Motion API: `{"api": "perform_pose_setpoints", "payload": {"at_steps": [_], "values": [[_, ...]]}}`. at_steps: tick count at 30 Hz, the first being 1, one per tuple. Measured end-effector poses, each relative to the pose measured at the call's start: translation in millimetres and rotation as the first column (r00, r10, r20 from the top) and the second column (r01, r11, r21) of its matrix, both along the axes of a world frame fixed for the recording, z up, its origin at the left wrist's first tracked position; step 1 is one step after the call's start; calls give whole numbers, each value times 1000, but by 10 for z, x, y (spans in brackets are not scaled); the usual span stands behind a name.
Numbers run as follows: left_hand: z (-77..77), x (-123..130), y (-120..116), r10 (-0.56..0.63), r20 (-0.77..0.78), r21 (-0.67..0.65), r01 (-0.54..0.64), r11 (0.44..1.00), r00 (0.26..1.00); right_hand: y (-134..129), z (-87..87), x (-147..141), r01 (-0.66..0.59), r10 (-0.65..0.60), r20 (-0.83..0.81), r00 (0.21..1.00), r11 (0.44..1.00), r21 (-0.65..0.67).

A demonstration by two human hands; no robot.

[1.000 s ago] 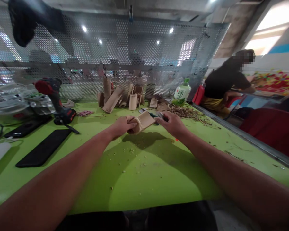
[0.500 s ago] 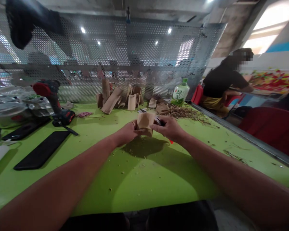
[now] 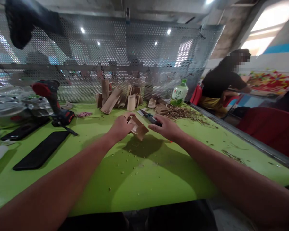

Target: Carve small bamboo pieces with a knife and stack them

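Note:
My left hand [image 3: 122,127] is closed on a curved light-brown piece [image 3: 139,129], which hangs tilted over the green table [image 3: 144,186]. Just to the right, my right hand [image 3: 165,126] is wrapped round the dark handles of a hand tool [image 3: 149,117]. The tool's narrow jaws point away to the upper left, and a gap separates it from the brown piece. Small crumbs lie on the table below my hands.
Brown pieces [image 3: 112,100] stand along the perforated screen [image 3: 86,57]. A green-capped bottle [image 3: 179,93] is beside a heap of brown scraps [image 3: 183,113]. A drill [image 3: 50,99], a black phone-like slab [image 3: 42,150] and clear containers [image 3: 9,110] are left. A person [image 3: 223,80] sits right.
My left hand has moved left and turned the brown piece to a tilt, away from my right hand. The tool in my right hand now shows more fully.

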State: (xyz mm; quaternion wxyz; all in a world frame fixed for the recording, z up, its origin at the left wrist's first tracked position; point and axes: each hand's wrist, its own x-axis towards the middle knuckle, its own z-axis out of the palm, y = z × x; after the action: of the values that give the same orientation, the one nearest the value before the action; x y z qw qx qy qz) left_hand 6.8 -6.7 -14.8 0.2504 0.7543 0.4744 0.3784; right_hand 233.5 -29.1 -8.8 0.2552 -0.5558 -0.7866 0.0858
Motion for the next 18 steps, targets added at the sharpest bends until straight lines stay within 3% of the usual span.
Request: {"api": "perform_pose_setpoints", "payload": {"at_steps": [4,9,18], "values": [[-7,-48,48,101,-132,-23,-105,994,986,-24,38,11,7,0,101,995,997,-75],[-13,-51,62,5,-223,-75,-22,997,975,-36,27,-40,-25,64,254,965,988,-153],[10,-17,3,-38,-259,-142,1,990,965,47,-82,-57,34,-13,343,939,998,-54]]}}
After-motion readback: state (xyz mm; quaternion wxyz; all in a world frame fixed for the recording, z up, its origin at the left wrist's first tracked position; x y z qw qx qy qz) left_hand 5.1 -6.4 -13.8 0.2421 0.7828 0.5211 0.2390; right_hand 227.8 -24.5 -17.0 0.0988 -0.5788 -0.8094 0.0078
